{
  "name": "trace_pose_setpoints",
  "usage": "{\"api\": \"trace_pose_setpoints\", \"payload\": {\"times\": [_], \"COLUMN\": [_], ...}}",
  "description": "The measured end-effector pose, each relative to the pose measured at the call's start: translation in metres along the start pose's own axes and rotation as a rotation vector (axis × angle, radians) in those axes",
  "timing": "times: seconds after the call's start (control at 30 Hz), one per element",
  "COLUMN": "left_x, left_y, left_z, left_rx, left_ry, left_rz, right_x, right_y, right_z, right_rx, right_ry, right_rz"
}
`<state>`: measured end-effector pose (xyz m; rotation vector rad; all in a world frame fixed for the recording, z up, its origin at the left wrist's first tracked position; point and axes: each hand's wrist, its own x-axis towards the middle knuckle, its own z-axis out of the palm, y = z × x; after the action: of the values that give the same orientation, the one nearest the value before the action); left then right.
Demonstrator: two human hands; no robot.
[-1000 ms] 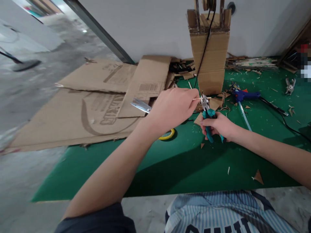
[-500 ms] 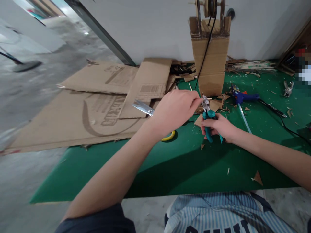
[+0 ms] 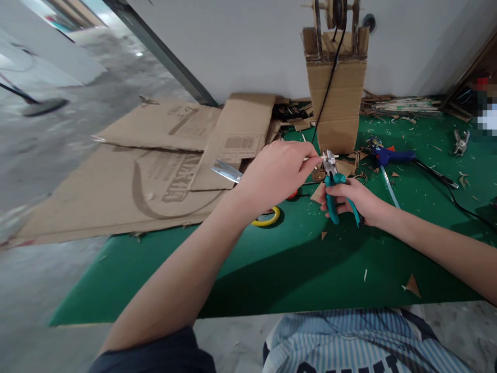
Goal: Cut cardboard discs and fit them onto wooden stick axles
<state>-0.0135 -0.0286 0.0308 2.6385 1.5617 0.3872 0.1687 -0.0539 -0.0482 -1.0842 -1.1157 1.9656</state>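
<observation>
My left hand (image 3: pixel 275 173) is closed in a pinch on a thin wooden stick (image 3: pixel 333 156), holding it level above the green mat (image 3: pixel 272 269). My right hand (image 3: pixel 351 199) grips the teal handles of a pair of cutting pliers (image 3: pixel 333 184), whose metal jaws point up and meet the stick near its right end. The handles are slightly spread. Both hands hover just in front of an upright cardboard tower (image 3: pixel 336 88) with a black cord running down it.
Flattened cardboard sheets (image 3: pixel 155 166) cover the left of the table, with scissors (image 3: pixel 227 172) on them. A yellow tape roll (image 3: pixel 267 216) lies under my left wrist. A blue glue gun (image 3: pixel 392 154), small pliers (image 3: pixel 460 141), sticks and cardboard scraps lie to the right.
The pliers' handles have spread a little and my right hand has risen slightly. My left hand keeps the stick at the jaws. The view barely shifted.
</observation>
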Motion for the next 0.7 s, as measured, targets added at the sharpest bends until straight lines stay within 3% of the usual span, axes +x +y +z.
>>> {"api": "trace_pose_setpoints", "payload": {"times": [0.37, 0.7], "left_x": [0.001, 0.001], "left_y": [0.007, 0.011], "left_z": [-0.005, -0.007], "left_rx": [0.045, 0.045], "left_ry": [-0.087, -0.093], "left_rz": [-0.084, -0.113], "right_x": [-0.002, -0.004], "right_y": [-0.001, -0.003], "right_z": [0.003, 0.006], "right_rx": [-0.058, -0.107], "right_ry": [0.018, 0.031], "right_rz": [-0.038, -0.043]}}
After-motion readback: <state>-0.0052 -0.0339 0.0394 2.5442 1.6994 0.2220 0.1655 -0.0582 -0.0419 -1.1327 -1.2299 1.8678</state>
